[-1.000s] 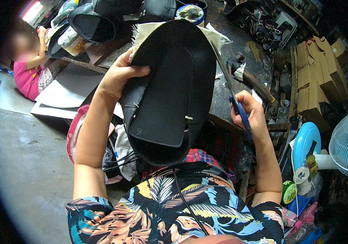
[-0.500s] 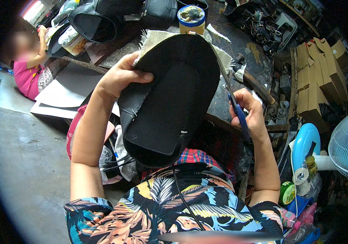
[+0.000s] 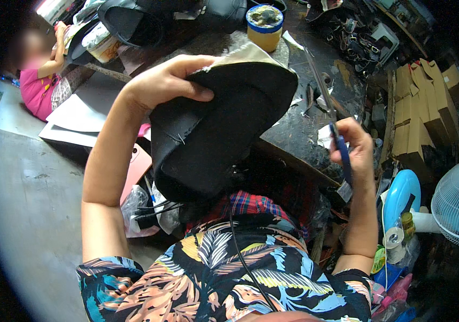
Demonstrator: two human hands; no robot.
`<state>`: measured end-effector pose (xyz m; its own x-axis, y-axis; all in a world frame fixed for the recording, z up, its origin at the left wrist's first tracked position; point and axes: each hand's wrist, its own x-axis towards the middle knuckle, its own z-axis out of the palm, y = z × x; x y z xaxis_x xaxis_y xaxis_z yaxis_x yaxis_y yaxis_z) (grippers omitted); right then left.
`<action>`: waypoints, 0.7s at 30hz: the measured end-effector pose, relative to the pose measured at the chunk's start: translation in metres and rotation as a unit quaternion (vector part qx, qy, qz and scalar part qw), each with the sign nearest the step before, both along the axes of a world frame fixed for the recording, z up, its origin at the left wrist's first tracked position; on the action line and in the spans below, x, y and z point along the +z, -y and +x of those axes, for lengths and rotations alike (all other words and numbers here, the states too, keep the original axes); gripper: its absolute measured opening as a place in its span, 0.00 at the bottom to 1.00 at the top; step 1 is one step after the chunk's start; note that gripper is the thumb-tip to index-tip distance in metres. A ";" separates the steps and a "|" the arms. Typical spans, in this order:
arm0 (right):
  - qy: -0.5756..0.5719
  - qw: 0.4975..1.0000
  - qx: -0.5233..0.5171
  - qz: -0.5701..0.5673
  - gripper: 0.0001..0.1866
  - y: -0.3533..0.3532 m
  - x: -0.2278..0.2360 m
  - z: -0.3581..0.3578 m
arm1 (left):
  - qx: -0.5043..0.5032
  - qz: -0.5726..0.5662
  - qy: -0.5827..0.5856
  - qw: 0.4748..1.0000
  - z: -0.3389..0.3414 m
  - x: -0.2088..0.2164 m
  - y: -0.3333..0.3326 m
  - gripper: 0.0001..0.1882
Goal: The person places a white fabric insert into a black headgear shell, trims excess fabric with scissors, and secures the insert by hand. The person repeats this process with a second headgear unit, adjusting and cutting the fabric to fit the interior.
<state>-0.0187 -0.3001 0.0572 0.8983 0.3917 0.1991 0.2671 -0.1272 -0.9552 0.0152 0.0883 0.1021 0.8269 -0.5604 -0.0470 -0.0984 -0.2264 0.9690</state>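
My left hand (image 3: 168, 86) grips the upper left edge of a black, leather-like oval piece (image 3: 224, 126), thumb on the near face. Pale frayed cloth (image 3: 248, 52) shows along the piece's far edge. A short white thread sticks out on its left side. To the right, my right hand (image 3: 359, 144) has its fingers in the blue handles of a pair of scissors (image 3: 323, 88). Their blades point up and away, apart from the black piece. Whether the blades are parted is hard to tell.
On the dark workbench (image 3: 307, 137) stands a blue-rimmed tub (image 3: 265, 35), with scraps around it. More black pieces (image 3: 130, 24) lie at the back. Cartons (image 3: 417, 107) and a fan (image 3: 455, 198) are at right. A person in pink (image 3: 39, 91) sits at far left, near white sheets (image 3: 76, 118).
The scissors have come away from the black piece's right edge, moving right with my right hand. My left hand has tilted the piece, and its cloth edge has shifted.
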 end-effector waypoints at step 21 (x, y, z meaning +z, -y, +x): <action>0.094 0.932 0.099 -0.336 0.38 0.022 0.063 0.018 | -0.202 0.163 0.104 0.960 0.024 0.026 0.022 0.31</action>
